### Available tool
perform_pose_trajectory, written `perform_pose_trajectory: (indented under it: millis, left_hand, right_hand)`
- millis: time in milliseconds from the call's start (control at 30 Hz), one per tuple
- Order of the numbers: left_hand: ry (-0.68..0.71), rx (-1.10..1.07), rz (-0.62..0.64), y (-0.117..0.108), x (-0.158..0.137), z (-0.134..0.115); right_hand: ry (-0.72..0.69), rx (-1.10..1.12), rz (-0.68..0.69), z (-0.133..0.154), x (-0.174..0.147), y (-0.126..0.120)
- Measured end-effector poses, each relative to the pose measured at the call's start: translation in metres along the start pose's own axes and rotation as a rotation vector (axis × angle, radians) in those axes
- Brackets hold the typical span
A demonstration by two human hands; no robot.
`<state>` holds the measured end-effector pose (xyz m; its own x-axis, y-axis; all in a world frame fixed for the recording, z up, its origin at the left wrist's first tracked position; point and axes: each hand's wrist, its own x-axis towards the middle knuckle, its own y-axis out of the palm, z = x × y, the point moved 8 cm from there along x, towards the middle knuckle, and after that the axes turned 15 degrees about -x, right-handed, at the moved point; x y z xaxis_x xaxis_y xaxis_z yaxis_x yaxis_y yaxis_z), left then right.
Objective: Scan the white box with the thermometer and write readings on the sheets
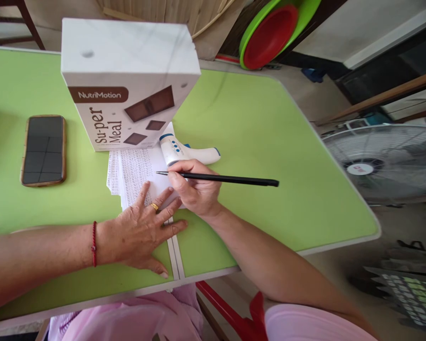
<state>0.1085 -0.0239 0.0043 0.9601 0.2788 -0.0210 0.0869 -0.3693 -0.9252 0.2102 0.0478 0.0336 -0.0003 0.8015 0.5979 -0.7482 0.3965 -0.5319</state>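
My right hand (199,189) pinches a black pen (234,179), its tip hovering over or touching the paper; I cannot tell which. Under it lie several sheets of paper (137,173) covered in rows of small handwriting, with a blank strip on the right side. My left hand (151,222) is spread flat, fingers apart, across the lower part of the sheets and the table. A white infrared thermometer (188,150) with blue buttons rests on the paper's upper right. Behind the sheets stands a white NutriMotion box (135,104), its base on their top edge.
The green table (262,142) has a pale rim and a seam near my left hand. A phone (44,150) in a brown case lies at left. Beyond the right edge are a fan (362,168) and, further back, red and green basins (270,37).
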Motion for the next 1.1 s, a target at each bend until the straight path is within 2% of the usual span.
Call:
perform_pose_trajectory:
  millis: [733, 1100]
  left_hand:
    - [-0.002, -0.021, -0.018, -0.0009, -0.0001, -0.0002]
    - [-0.01, -0.022, 0.017, -0.0007, -0.0001, 0.0003]
  right_hand:
    - [-0.006, 0.019, 0.004, 0.0013, -0.0001, 0.0]
    - [0.013, 0.02, 0.015, 0.0008, 0.0012, 0.0013]
